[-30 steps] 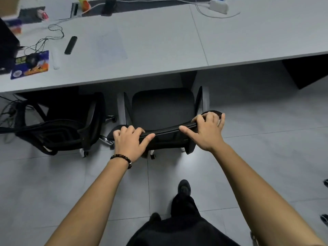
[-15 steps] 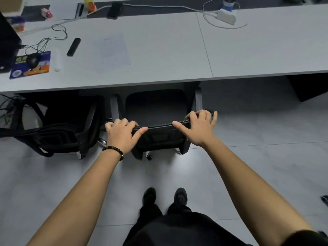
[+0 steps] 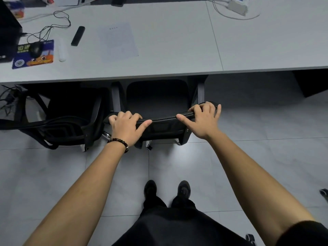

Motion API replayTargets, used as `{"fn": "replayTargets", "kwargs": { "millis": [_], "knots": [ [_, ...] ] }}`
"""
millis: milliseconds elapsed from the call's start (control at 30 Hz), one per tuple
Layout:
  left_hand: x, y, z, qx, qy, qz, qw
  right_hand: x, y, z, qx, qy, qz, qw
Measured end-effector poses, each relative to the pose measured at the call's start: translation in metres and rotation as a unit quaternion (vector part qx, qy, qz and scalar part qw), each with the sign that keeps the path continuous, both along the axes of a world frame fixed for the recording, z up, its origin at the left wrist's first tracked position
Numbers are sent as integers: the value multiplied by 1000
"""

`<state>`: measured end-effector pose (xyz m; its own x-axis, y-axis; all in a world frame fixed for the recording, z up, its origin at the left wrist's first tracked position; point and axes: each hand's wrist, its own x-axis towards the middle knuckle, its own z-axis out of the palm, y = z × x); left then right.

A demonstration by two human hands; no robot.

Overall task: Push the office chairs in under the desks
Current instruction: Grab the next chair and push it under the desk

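Left hand (image 3: 125,125) and right hand (image 3: 204,120) apart, each gripping chair (image 3: 156,98) backrest top; judged free-rolling, stiff; seat under desk (image 3: 170,43) front edge

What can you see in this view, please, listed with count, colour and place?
desks: 2, pale grey, joined side by side across the top
office chair: 1, black, centre, seat partly under the desk edge
second chair: 1, black, left of it
mouse: 1, black, on the mouse mat
mouse mat: 1, blue, desk's left end
paper sheet: 1, white, desk centre
power strip: 1, white, right desk's far edge
shoes: 2, black, floor at bottom
bracelet: 1, dark beads, left wrist
left hand: 1, grips the office chair's backrest top
right hand: 1, grips the same backrest top
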<state>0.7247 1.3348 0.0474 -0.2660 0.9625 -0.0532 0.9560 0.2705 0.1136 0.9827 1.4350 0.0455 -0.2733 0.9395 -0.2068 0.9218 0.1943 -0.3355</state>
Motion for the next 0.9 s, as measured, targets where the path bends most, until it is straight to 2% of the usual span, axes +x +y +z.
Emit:
{"fn": "replayTargets", "kwargs": {
  "millis": [133,200,333,467,533,667,767,833,900],
  "knots": [
    [-2,-1,4,1,-25,2,1000,0,1,-2,10,17,5,1000],
    [-2,-3,5,19,-68,10,997,2,-1,0,17,26,7,999],
    [4,-16,15,131,-179,38,974,8,0,7,11,50,21,998],
    [22,-51,43,181,-335,136,915,23,-28,25,-5,208,-20,978],
    [31,-79,53,177,-380,184,889,29,-58,31,-22,272,-61,960],
    [43,-139,58,130,-437,245,856,44,-124,33,-73,340,-153,925],
    [42,-171,63,120,-442,268,848,54,-166,35,-103,332,-170,922],
    [24,-178,59,89,-451,228,858,51,-195,35,-91,333,-238,908],
    [19,-186,59,95,-455,236,853,50,-210,39,-88,336,-232,908]
  ]
}}
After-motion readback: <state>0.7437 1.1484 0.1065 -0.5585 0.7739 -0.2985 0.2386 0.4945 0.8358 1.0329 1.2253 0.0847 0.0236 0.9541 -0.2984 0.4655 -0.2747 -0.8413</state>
